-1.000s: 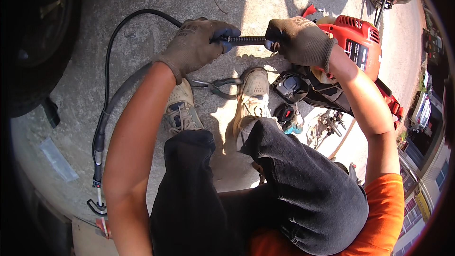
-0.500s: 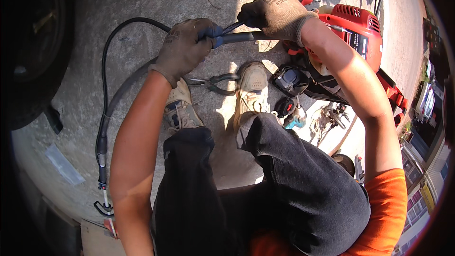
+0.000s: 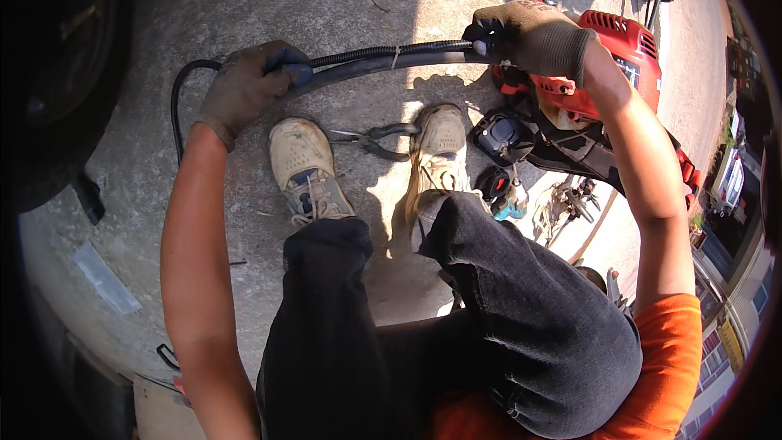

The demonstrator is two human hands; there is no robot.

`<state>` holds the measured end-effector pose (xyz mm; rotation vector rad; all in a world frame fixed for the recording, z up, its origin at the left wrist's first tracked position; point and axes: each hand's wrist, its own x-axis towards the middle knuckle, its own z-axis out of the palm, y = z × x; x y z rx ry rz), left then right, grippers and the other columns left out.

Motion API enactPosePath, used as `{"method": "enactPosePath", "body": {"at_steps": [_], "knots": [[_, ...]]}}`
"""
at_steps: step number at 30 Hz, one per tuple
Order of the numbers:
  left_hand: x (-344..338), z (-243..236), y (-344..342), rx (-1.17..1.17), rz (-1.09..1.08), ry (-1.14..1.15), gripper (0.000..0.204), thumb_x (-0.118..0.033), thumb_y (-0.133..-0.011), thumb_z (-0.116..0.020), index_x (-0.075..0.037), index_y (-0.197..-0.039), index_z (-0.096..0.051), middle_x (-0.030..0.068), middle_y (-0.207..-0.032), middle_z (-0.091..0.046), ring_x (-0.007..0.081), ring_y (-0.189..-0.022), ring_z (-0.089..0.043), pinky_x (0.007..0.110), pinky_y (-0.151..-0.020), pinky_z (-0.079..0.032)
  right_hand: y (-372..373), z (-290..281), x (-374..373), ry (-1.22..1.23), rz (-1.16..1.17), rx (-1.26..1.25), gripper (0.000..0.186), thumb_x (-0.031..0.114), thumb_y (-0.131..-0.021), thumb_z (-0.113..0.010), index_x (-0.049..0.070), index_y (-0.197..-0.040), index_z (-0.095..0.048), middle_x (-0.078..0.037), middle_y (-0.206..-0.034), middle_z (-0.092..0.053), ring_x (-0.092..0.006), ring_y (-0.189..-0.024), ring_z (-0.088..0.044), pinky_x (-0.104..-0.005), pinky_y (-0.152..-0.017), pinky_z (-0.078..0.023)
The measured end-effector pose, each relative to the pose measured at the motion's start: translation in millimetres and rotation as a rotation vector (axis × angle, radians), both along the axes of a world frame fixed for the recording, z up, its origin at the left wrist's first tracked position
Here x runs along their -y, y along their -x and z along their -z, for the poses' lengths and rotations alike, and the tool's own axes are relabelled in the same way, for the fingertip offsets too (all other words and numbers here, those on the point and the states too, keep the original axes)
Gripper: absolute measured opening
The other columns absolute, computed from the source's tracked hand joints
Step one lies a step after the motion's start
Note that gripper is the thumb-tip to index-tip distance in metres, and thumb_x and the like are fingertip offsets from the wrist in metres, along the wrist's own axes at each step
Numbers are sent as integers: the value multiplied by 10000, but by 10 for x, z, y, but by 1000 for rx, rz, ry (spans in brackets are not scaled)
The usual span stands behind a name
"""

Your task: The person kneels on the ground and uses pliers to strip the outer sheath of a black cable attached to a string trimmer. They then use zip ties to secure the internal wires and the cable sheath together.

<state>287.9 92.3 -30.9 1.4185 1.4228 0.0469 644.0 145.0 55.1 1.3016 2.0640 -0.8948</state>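
Note:
A thick dark tube point(image 3: 338, 75) runs between my hands, with a thinner black ribbed cable sleeve point(image 3: 358, 55) along its far side. A pale tie point(image 3: 397, 57) circles them near the middle. My left hand point(image 3: 244, 85), in a glove with dark fingertips, is closed around the tube and sleeve at the left. At the right, my gloved right hand point(image 3: 533, 37) pinches the sleeve's end; a small pale tip shows by the thumb. Beyond that hand sits a red engine housing point(image 3: 635, 49), partly covered by my forearm.
Pliers point(image 3: 379, 140) lie on the concrete between my shoes point(image 3: 303, 155). A dark open part point(image 3: 501, 137) and a teal tool point(image 3: 511, 202) lie right of my right shoe. A tyre point(image 3: 69, 90) stands at the left, near a clear plastic strip point(image 3: 106, 277).
My hands have moved apart: the left one to the left and slightly nearer, the right one to the right. The tied stretch of sleeve and tube now shows between them.

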Motion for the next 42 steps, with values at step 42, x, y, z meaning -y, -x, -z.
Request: {"method": "enactPosePath", "body": {"at_steps": [42], "knots": [[155,-133,-351,-245,260,-225,454,-424,-908,-644,-164,-1276,-697,116,-1126,-734,283,-1020,-707,420,-949,-536,294,148,101,-126,-139,-107,568,7,-854,-625,283,-1349,-667,-84,-1245,-710,-287,-1157,-681,-412,-978,-544]]}}
